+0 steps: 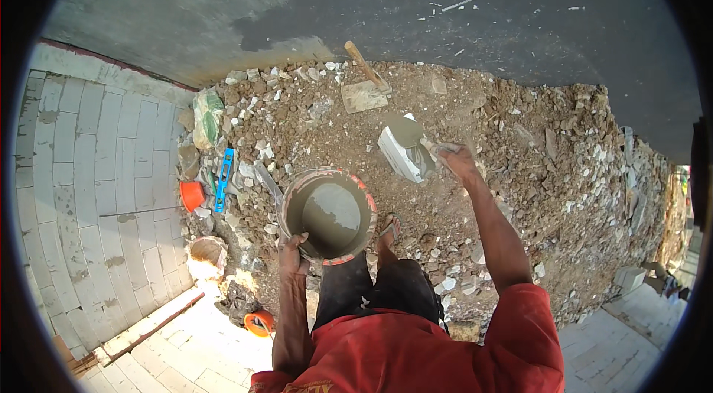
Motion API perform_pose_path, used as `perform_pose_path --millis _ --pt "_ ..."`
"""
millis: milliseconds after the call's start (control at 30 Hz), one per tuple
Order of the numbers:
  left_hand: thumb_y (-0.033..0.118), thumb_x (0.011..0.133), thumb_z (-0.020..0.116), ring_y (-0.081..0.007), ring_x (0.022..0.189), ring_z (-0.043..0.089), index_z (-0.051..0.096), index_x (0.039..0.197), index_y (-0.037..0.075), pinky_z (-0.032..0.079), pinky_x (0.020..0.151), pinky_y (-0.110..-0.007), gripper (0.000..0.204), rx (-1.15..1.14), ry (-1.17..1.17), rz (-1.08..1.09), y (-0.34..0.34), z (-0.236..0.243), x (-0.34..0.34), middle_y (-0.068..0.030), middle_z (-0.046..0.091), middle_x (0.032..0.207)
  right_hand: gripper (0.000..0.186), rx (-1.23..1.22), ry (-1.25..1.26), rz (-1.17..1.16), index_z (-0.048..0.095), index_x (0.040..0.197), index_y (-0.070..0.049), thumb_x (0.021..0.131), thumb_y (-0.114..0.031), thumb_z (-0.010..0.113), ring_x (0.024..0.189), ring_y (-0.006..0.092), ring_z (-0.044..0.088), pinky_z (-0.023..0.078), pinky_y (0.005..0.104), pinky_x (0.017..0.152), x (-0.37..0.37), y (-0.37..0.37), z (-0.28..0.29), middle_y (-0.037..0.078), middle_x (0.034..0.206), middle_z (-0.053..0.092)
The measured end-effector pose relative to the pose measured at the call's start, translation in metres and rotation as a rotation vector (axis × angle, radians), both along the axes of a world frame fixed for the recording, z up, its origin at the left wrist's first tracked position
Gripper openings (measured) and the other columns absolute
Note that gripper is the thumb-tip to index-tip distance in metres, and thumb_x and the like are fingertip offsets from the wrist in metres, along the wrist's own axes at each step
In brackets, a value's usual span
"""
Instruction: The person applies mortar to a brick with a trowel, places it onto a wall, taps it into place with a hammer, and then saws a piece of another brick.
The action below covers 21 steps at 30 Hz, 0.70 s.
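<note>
My left hand [294, 253] is closed on the near left rim of a round bucket [372, 207] with mortar-smeared edges. Wet grey mortar [331, 209] lies inside it. My right hand [454, 159] grips a trowel by its handle, fingers wrapped round it. The trowel's blade [405, 131], coated in grey mortar, is over a white block [394, 154] on the rubble ground. More mortar shows on the block's right side. A flat grey strip [268, 180] sticks out beside the bucket's left rim.
A hoe [365, 96] with a wooden handle lies ahead, below the dark wall [445, 14]. To the left are a blue spirit level [223, 181], an orange container [191, 196], a green-white sack [209, 118] and a block wall [104, 163]. Another orange bucket [258, 322] stands near left.
</note>
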<state>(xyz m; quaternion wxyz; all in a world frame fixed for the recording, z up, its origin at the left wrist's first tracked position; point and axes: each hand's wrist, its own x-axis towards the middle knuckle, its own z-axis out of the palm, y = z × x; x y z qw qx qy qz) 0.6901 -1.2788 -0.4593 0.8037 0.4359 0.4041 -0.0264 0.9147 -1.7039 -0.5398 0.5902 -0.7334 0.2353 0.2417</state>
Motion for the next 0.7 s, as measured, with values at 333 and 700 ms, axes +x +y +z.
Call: perform_pose_path --millis 333,700 --pt "-0.01 0.079 0.059 -0.0195 0.094 0.067 0.06 0.13 0.004 0.055 0.086 -0.033 0.052 -0.014 -0.033 0.094 0.055 -0.033 0.018 -0.006 0.069 0.109 0.025 -0.065 -0.232 -0.036 0.073 0.112 0.0 0.094 -0.016 0.066 0.075 0.0089 0.058 0.048 0.0272 0.068 0.072 0.046 0.026 0.0 0.088 0.068" --pt "-0.004 0.08 0.071 -0.0215 0.092 0.068 0.065 0.12 0.001 0.056 0.082 -0.038 0.041 -0.126 0.093 0.104 0.102 -0.23 0.095 -0.0064 0.071 0.108 0.031 -0.008 -0.178 -0.017 0.068 0.124 0.002 0.097 -0.013 0.066 0.086 0.0081 0.058 0.049 0.025 0.075 -0.064 0.108 0.048 0.0 0.1 0.068"
